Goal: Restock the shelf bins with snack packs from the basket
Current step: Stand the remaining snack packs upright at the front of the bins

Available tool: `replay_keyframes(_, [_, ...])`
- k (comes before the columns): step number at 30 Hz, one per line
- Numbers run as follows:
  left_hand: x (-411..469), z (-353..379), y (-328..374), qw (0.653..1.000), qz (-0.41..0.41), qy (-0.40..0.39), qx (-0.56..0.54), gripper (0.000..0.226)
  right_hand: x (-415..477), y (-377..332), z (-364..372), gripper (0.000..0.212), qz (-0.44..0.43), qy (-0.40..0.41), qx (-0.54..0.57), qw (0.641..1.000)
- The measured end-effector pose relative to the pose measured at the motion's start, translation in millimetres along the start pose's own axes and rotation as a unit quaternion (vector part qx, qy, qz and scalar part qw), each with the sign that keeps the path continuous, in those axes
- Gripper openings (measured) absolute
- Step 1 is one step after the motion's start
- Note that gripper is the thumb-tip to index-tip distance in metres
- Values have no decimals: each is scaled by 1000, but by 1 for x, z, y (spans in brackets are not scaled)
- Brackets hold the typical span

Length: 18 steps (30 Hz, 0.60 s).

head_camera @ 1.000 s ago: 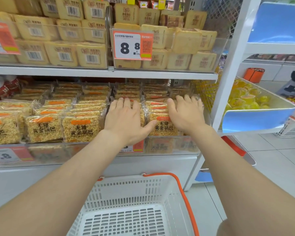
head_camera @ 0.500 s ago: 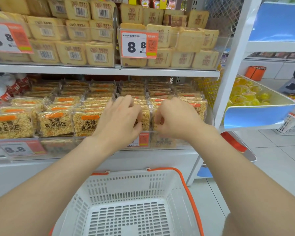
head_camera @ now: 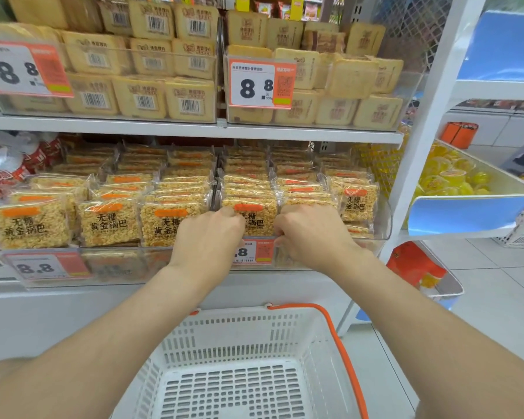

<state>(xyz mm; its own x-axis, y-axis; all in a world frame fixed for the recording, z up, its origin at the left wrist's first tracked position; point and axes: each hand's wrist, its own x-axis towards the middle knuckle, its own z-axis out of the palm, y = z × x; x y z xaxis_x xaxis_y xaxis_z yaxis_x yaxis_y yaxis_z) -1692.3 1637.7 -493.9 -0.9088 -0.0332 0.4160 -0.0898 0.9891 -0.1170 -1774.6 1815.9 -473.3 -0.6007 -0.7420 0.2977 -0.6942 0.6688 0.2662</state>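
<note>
Fingers [head_camera: 238,217] of the left hand [head_camera: 208,234] and right hand [head_camera: 309,234] curled round the sides of the front snack pack [head_camera: 256,220] at the front edge of the shelf bin [head_camera: 375,231], likely setting it straight (no packs seen in the basket [head_camera: 224,334] below), then time to let go softly.

The white shelf [head_camera: 133,126] bears clear bins [head_camera: 406,98] of tan packs [head_camera: 141,96] — beneath it, more bins hold upright snack packs [head_camera: 106,222].

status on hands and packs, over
Left grip, right grip pinching front clear-wrapped golden rice-crisp pack. White slotted plastic basket shows no packs. Nothing blocking.
</note>
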Motion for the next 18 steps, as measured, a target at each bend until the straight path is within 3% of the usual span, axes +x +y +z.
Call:
replay_keyframes(6, [7,7,4,999,38,27,25,35,3,13,1,18,4,21,-12,1000])
replay_keyframes(10, [17,8,-1,993,38,91,65,27,12,21,5,20,-4,44,-27,999])
replay_keyframes(18, [25,16,2,992,16,91,84,23,28,27,20,18,-17,52,-30,998])
